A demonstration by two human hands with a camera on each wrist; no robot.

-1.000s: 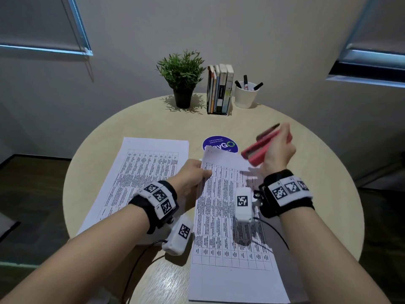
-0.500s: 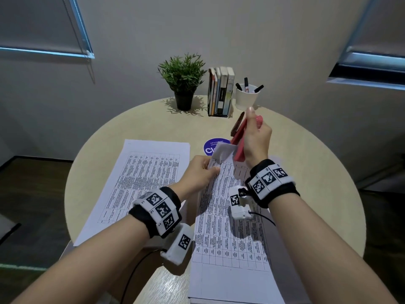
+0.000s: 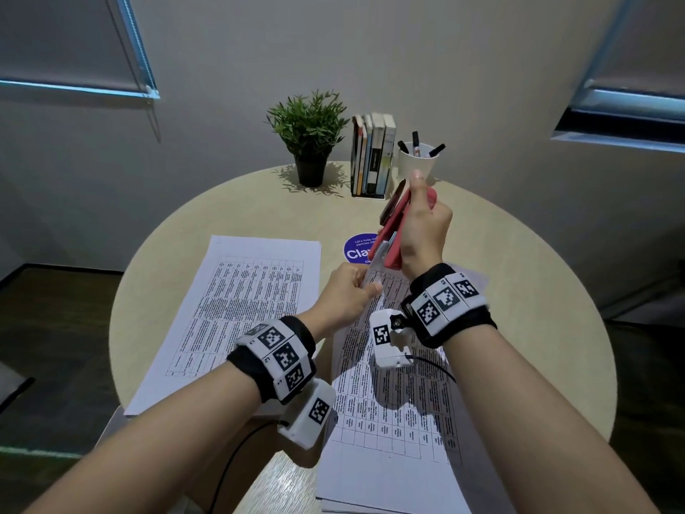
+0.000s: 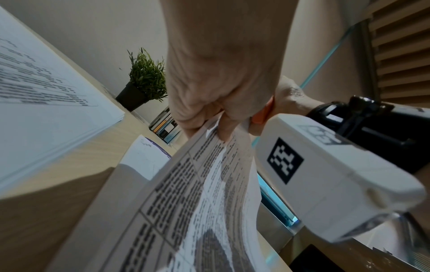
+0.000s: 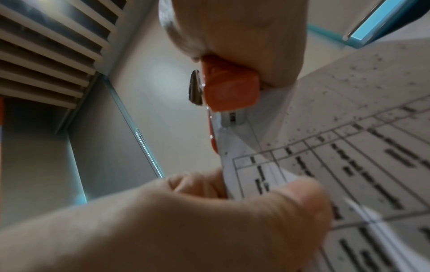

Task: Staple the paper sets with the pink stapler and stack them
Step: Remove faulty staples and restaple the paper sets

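My right hand [image 3: 424, 231] grips the pink stapler [image 3: 393, 224], held nearly upright with its mouth pointing down over the lifted top-left corner of a printed paper set [image 3: 393, 395]. That corner sits inside the stapler's mouth [image 5: 232, 117]. My left hand [image 3: 350, 294] pinches the same paper set just below the corner, thumb on top [image 5: 300, 198]. In the left wrist view the left hand's fingers [image 4: 209, 117] curl round the paper's edge [image 4: 197, 184]. A second paper pile [image 3: 237, 309] lies flat on the table's left half.
The round wooden table [image 3: 537, 291] carries a potted plant [image 3: 309, 139], a row of books [image 3: 372, 157] and a white cup of markers [image 3: 417, 161] at the back. A blue round sticker [image 3: 357, 250] lies behind the papers. More sheets lie under the held set.
My right hand swung the stapler from the right, turned it upright and brought its mouth down onto the paper corner. My left hand raised that corner off the table.
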